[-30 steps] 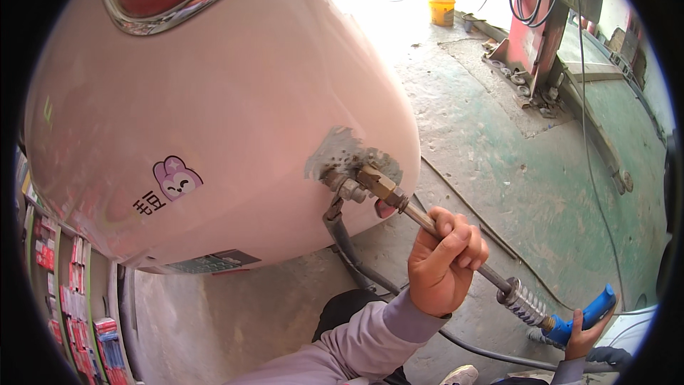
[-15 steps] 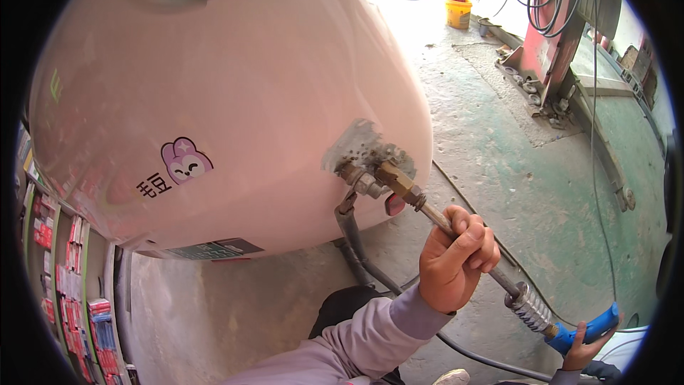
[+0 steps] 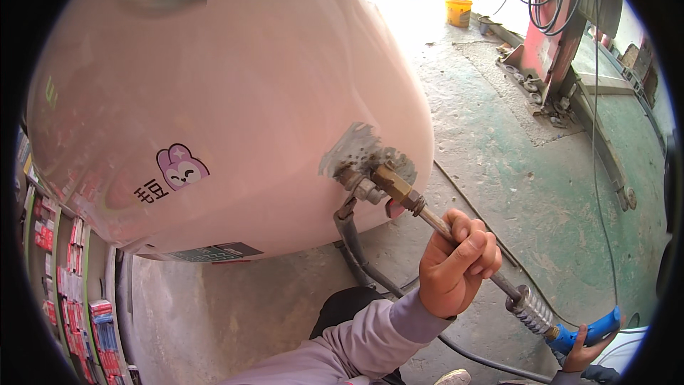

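My left hand is closed around the bare steel rod of a slide hammer dent puller. At the rod's far end, a brass block meets a ground, pitted grey patch on the pink car panel. Beside the block, a metal clamp fitting with a thick dark cable also sits at the patch. Down the rod is a ribbed metal weight, and beyond it the blue handle. My right hand grips that handle, partly cut off by the view's rim.
Cables run across the concrete floor near my legs. Shelves of red and white boxes stand at left. A yellow bucket is far off, and a red lift post with coiled hoses rises at the far right.
The view has shifted slightly against the car panel. Both hands keep their grips, and the puller stays against the grey patch.
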Motion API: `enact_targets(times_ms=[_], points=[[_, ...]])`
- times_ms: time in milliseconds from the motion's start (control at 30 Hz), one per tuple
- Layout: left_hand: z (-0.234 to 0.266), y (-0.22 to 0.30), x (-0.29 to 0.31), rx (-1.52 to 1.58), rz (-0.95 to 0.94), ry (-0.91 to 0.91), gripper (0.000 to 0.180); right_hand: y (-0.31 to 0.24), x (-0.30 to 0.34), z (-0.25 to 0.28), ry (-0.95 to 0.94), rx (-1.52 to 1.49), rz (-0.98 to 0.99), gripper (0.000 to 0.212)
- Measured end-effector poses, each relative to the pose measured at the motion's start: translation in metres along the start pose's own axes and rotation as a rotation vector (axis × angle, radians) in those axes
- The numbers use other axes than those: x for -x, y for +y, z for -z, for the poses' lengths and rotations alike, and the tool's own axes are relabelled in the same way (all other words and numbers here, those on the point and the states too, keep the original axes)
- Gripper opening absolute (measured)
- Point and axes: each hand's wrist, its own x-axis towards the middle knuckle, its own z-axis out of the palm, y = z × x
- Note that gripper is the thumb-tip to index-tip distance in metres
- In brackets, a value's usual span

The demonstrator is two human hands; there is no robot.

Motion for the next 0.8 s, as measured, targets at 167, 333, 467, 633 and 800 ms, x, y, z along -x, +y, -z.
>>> enact_targets(times_ms=[167, 333, 467, 633, 800], points=[[0.0018, 0.0022, -0.0001, -0.016, 0.035, 0.010, 0.016, 0.0037, -0.0012, -0.0005, 0.001, -0.031, 0.010, 0.086], [0.0024, 0.0022, -0.0003, -0.036, 0.039, 0.015, 0.016, 0.0049, -0.0029, 0.0021, 0.016, -0.023, 0.021, 0.085], [0.0023, 0.0011, 0.0001, -0.023, 0.031, 0.000, 0.015, 0.0041, -0.0026, 0.0023, 0.016, -0.021, 0.024, 0.084], [0.0039, 0.0010, 0.0008, -0.007, 0.033, 0.014, 0.015, 0.0040, -0.0024, 0.0019, 0.024, -0.028, 0.022, 0.083], [0.0008, 0.0035, -0.0011, -0.021, 0.043, 0.008, 0.014, 0.0028, -0.0037, 0.0059, 0.044, -0.017, 0.026, 0.082]])
